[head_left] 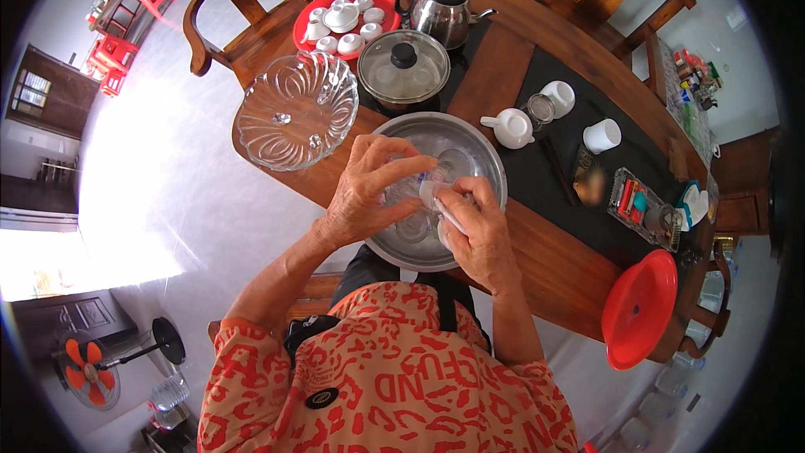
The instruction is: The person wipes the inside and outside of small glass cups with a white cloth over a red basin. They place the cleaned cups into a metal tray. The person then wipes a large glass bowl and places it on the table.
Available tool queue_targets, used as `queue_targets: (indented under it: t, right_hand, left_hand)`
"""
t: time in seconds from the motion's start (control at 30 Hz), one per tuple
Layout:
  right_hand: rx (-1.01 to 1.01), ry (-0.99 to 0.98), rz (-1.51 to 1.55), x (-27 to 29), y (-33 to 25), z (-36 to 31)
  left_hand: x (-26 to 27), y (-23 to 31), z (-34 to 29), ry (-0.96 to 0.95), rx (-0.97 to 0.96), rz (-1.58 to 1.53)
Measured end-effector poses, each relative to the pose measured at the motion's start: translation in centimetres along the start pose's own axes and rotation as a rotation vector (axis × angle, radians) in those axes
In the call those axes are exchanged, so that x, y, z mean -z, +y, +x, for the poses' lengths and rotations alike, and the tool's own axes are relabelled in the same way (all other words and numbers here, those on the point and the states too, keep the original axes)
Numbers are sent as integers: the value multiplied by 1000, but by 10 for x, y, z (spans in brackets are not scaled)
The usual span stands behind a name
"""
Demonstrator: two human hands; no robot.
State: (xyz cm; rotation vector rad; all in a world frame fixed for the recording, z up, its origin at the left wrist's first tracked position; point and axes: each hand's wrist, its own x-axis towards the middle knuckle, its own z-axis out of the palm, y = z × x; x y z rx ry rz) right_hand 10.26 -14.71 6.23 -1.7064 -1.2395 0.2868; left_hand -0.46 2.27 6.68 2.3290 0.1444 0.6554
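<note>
A round steel basin point(496, 169) stands at the table's near edge, with clear glassware point(453, 164) lying inside it. Above the basin, my left hand point(362, 189) curves its fingers and thumb around a clear glass point(396, 190), whose outline is faint. My right hand point(478, 235) is closed on a white cloth point(432, 195), pressed up to the glass. The right fingers partly cover the cloth, and both hands hide part of the basin's contents.
Left of the basin sits a clear glass bowl point(293, 113). Behind are a lidded pot point(404, 75), a steel kettle point(444, 17) and a red tray point(306, 25) of white teaware. Rightward stand a white teapot point(511, 128), a white cup point(601, 136) and a red basin point(641, 310).
</note>
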Motion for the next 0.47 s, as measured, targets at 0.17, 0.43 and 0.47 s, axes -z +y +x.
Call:
queue_targets:
  t: [0.17,0.43,0.47]
  right_hand:
    - [-47,-137,194,8,1,-7]
    - [57,112,-248,-2,7,1]
    - [38,73,-278,-2,4,0]
  left_hand:
    - [-2,-1,-8,-30,-36,29]
    - [-5,4,-11,-30,-5,10]
    - [-5,1,-11,-15,-22,47]
